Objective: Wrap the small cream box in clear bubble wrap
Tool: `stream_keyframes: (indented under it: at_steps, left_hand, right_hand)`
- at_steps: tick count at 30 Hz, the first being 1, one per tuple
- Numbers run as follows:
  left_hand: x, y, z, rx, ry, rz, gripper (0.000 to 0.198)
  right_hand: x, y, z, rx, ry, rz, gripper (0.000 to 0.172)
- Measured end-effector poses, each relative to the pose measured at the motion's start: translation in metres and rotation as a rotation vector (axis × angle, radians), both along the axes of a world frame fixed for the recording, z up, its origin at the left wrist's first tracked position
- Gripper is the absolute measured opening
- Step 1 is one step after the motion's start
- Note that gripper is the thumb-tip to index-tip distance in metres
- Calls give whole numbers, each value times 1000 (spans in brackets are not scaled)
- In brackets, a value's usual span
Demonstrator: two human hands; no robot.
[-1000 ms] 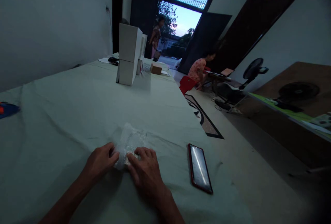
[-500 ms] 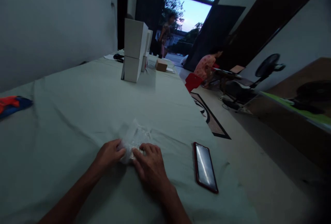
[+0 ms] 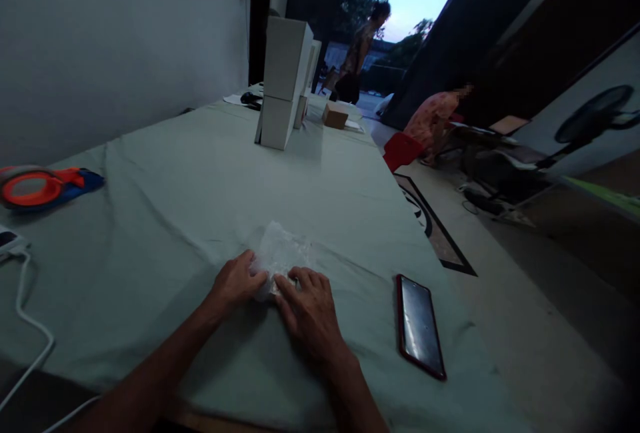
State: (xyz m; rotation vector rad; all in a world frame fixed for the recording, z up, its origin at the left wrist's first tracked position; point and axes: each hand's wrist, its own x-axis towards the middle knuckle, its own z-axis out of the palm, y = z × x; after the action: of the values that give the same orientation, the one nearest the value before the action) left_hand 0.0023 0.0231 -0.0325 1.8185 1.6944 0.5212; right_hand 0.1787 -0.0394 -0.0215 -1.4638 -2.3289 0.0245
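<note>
A crumpled piece of clear plastic wrap (image 3: 281,246), perhaps bubble wrap, lies on the green-covered table (image 3: 210,173). My left hand (image 3: 237,283) pinches its left edge between thumb and fingers. On its near right side, my right hand (image 3: 310,306) presses down with curled fingers, closed on the plastic. Something pale and shiny shows beneath the right fingertips, too small and dim to make out. To the right of my hands lies a phone (image 3: 421,326) in a dark red case, screen up.
Tall white boxes (image 3: 283,80) and a small brown box (image 3: 335,115) stand farther back. An orange-and-blue item (image 3: 50,186) and a white cable (image 3: 35,326) are at left. One person (image 3: 425,123) sits at right; another (image 3: 360,53) is by the doorway.
The view has swung left, so the cable and more of the orange-and-blue item show. Both hands stay on the plastic wrap. The person in the doorway has come nearer and is bending.
</note>
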Motion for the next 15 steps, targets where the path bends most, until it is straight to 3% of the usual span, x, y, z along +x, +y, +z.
stream_keyframes:
  at_steps: [4,10,15]
  left_hand:
    - [1,3,3,14,-79,-3,21]
    - [9,1,5,1,-258,-20,11]
    - [18,-4,9,-61,-373,-23,15]
  right_hand:
    - [-1,0,1,1,-14,-6,32]
    - [-2,0,3,18,-28,-3,31]
    - [-2,-1,3,6,-14,-7,35]
